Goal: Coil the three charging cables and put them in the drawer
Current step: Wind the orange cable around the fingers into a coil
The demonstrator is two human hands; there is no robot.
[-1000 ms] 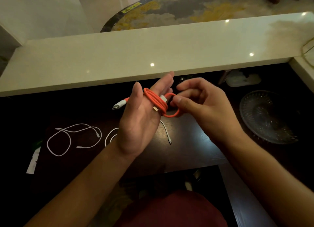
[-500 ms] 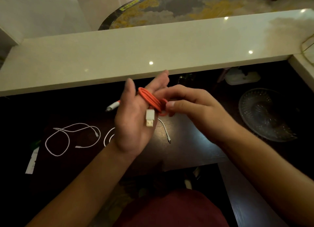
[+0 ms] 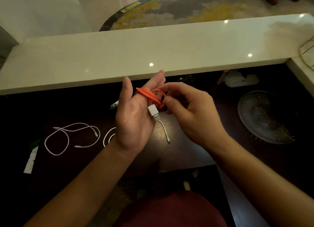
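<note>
1. At frame centre, the orange cable (image 3: 149,96) is looped around the left hand (image 3: 134,118) fingers, its white USB plug (image 3: 153,112) hanging over the palm.
2. The right hand (image 3: 190,114) has its grip pinched on an orange loop.
3. Lower left, two white cables (image 3: 68,136) (image 3: 164,131) lie loose on the dark desk (image 3: 178,152).
</note>
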